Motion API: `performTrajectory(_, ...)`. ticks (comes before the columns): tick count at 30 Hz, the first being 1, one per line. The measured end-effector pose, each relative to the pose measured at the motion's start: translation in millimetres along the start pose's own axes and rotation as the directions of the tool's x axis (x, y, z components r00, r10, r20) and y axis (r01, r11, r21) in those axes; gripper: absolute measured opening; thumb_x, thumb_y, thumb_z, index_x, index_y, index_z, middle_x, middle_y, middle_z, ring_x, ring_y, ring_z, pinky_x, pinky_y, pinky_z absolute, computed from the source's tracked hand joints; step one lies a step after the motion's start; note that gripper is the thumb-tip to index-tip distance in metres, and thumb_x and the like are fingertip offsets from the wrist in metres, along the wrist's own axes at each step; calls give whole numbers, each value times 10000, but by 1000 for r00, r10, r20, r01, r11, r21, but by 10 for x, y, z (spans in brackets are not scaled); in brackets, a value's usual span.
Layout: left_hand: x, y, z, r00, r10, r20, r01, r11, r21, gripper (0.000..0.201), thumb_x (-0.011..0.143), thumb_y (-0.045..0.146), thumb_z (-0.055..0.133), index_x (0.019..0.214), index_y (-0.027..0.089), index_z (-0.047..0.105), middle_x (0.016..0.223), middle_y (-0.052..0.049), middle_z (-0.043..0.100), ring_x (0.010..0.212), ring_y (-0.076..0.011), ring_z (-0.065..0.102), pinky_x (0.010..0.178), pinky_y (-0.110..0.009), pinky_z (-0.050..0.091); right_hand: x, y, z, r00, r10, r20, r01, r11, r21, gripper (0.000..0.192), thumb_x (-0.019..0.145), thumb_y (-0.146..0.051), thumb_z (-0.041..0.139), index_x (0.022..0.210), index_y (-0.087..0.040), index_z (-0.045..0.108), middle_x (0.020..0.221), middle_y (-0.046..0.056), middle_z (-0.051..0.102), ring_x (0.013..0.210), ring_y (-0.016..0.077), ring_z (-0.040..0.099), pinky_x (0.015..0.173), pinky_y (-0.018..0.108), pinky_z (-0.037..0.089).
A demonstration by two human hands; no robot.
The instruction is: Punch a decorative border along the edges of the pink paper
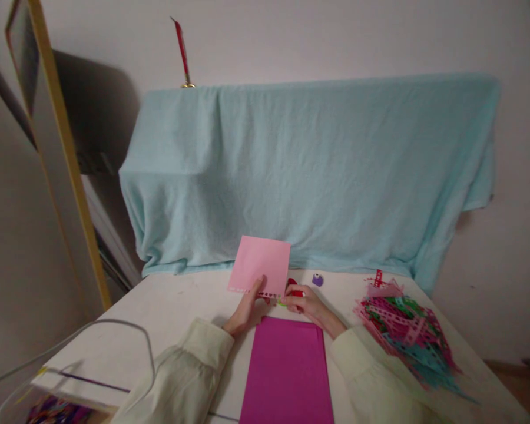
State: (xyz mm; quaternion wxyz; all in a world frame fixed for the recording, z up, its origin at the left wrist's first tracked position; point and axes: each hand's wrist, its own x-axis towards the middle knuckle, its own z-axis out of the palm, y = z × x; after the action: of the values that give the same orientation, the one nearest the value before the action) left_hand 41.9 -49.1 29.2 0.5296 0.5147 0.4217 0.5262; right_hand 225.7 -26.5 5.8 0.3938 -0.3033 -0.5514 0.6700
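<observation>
My left hand (248, 305) holds a square sheet of pink paper (262, 265), its thumb on the front near the lower edge. A row of small punched holes runs along that edge. At the sheet's lower right corner, my right hand (307, 302) is closed around a small red craft punch (293, 284), mostly hidden by the fingers. A bit of bright green (281, 303) shows beside the fingertips; what it belongs to is unclear. Below both hands lies a stack of magenta paper (287, 371). Behind the right hand sits a small purple punch (318, 280).
A heap of punched paper strips (408, 330) in pink, green, red and blue covers the table's right side. At the lower left are a clear container (101, 406) with colourful bits and a grey cable (128, 323). A light blue cloth (309, 171) drapes across the back.
</observation>
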Motion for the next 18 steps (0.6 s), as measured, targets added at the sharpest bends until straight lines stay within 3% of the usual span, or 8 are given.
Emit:
performTrajectory(4,28,-60,-29,1000,-4,-4,3,999,-45,499,790,640,492,709,158,596,714,-65,630,682,-183,561,764,-319,450,-13,3,3,1000,-9,-20,9,1000,2,300,617,-376,800,707,-160,612,532,-58,466,462,57,324,492,253,188)
performTrajectory(10,6,-23,-4,1000,1,12,0,999,-36,548,797,668,456,644,161,597,728,-85,643,754,-211,571,816,-329,425,-2,28,-12,999,6,-35,-5,1000,30,295,635,-372,799,729,-167,609,544,-55,474,465,60,328,493,255,175)
performTrajectory(18,38,-145,-56,999,40,-31,-41,999,-27,538,827,630,456,608,152,571,686,-68,619,679,-190,554,788,-329,423,25,69,-38,998,12,-69,-6,996,85,299,628,-355,812,709,-173,590,555,-55,457,472,60,335,498,253,190)
